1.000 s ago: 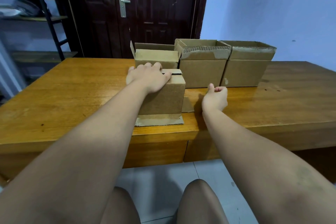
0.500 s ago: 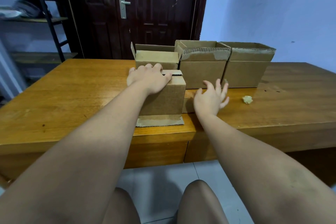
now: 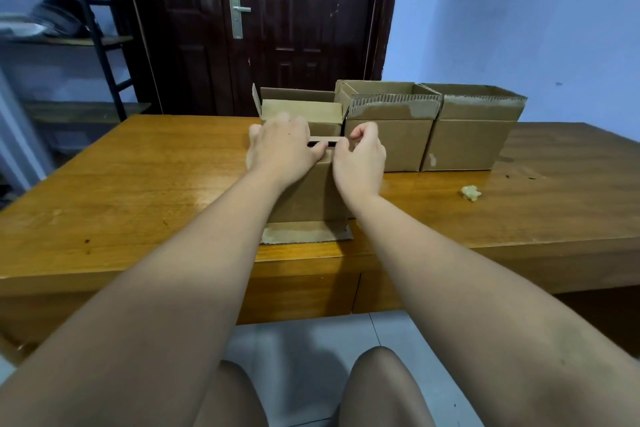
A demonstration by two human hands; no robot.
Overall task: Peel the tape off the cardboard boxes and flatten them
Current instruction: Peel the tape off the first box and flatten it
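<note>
Presses the near box (image 3: 304, 191) down with the left hand (image 3: 284, 149) and pinches its top flap with the right hand (image 3: 360, 158), back from dropping a tape ball (image 3: 471, 192) far to its right, so likely ready for flattening.

Dark wooden door (image 3: 263, 28), pale blue wall (image 3: 519, 17), wooden table (image 3: 138, 184), shelving unit (image 3: 69, 42), tiled floor (image 3: 304, 340)

The room light is soft, even and bluish, fairly dim. A pale sheen lies on the table (image 3: 145, 184) left of centre. Wide-angle distortion bows the table's edges, and above it the fingers of the left hand (image 3: 280, 149) are slightly blurred.
</note>
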